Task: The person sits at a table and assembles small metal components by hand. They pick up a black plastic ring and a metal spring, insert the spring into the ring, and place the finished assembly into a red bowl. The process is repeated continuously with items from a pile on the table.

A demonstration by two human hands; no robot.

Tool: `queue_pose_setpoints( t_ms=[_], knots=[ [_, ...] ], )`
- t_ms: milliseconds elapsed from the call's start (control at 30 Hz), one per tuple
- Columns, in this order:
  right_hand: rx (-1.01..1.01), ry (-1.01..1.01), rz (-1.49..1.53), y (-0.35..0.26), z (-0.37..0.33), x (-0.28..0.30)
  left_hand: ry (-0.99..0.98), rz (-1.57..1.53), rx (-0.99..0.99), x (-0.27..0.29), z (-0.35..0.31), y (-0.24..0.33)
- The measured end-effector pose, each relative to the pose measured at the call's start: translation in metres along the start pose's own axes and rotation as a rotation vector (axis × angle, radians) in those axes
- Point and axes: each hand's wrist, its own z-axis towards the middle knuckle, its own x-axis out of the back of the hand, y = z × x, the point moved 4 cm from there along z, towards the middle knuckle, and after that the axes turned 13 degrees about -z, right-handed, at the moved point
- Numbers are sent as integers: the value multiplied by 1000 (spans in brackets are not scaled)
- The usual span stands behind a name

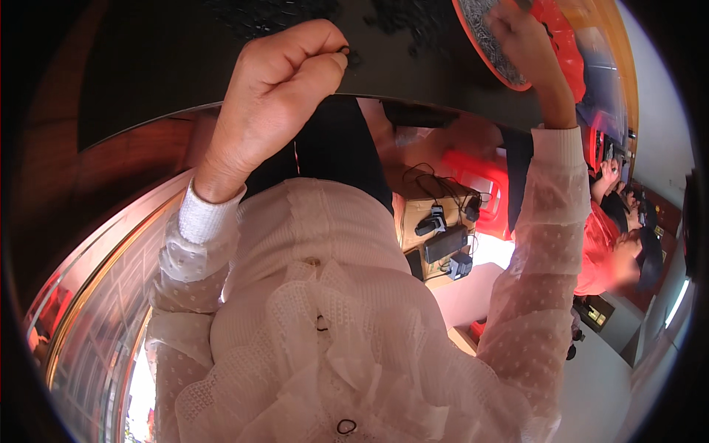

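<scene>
My left hand (277, 96) is closed above the dark table (162, 74). Between its thumb and forefinger it pinches a small black part (345, 50), of which only a curved, ring-like edge shows. At the upper right my right hand (521, 44) is over an orange-rimmed tray (509, 83) of small, thin grey metal pieces (484, 28). Motion blurs its fingers, so whether they hold a piece is unclear. Loose small black parts (406, 18) lie on the table between the hands, and a larger heap of black parts (269, 15) is beyond my left hand.
A red plastic bag (565, 55) is beside the tray. Below the table edge stand a cardboard box (410, 214) carrying a phone (446, 244), black adapters (432, 221) and cables, and a red stool (484, 181). Another person in red (598, 251) sits at the right.
</scene>
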Motion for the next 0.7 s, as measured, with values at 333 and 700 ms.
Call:
queue_pose_setpoints(
  t_ms=[333,700],
  knots=[
    [-3,70,84,12,-2,-2,-5,-12,30,-2,-1,1],
    [-442,-114,567,22,-15,-5,-14,-54,27,0,0,2]
  ],
)
